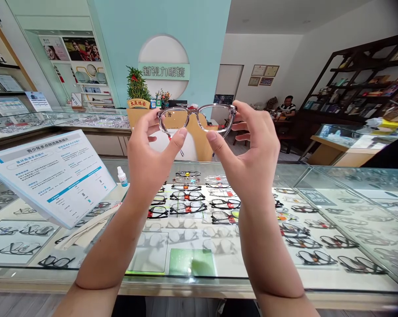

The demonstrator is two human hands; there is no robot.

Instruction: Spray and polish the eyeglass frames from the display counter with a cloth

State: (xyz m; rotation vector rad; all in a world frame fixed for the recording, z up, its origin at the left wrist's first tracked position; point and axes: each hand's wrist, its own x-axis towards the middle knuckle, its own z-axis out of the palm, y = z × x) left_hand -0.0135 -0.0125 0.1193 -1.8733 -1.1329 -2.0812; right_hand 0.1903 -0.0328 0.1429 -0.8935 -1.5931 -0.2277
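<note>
I hold a pair of clear-framed glasses (196, 116) up in front of me, above a glass display counter (317, 281). My left hand (149, 152) pinches the left side of the frame, thumb pointing toward the middle. My right hand (251, 147) grips the right side, fingers curled behind the lens and thumb under it. Both lenses face me and the temples look folded. Under the counter glass lie rows of dark-rimmed glasses (187, 201).
A tilted printed sign (50, 174) stands on the counter at left, with a small white dropper bottle (122, 176) beside it. A green pad (192, 262) lies under the glass. A person sits at a desk (287, 107) far back right. Wooden shelves (366, 79) line the right wall.
</note>
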